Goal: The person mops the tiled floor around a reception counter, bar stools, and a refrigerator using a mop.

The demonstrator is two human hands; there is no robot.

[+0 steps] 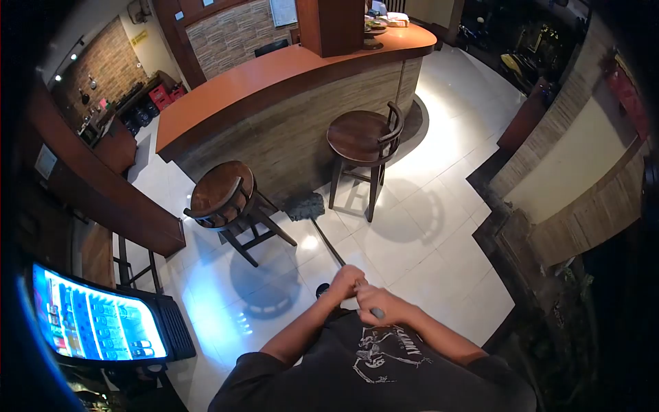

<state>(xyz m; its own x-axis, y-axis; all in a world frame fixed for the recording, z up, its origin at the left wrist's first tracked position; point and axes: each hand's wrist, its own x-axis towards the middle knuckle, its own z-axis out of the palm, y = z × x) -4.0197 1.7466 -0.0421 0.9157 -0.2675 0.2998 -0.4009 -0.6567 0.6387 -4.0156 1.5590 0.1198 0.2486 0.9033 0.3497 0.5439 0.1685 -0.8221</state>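
A mop with a dark grey head (pixel 305 207) lies against the pale tiled floor between two wooden bar stools, close to the base of the counter. Its thin dark handle (pixel 328 242) runs back toward my body. My left hand (pixel 347 281) is wrapped round the handle, farther along it. Just behind, my right hand (pixel 382 305) grips the handle near its grey end (pixel 377 312). Both hands are close together in front of my dark shirt.
The left stool (pixel 223 196) and right stool (pixel 358 137) flank the mop head. Beyond them curves an orange-topped counter (pixel 254 80). A lit drinks fridge (pixel 99 317) stands at lower left, and a dark stepped edge (pixel 489 237) borders the floor at right.
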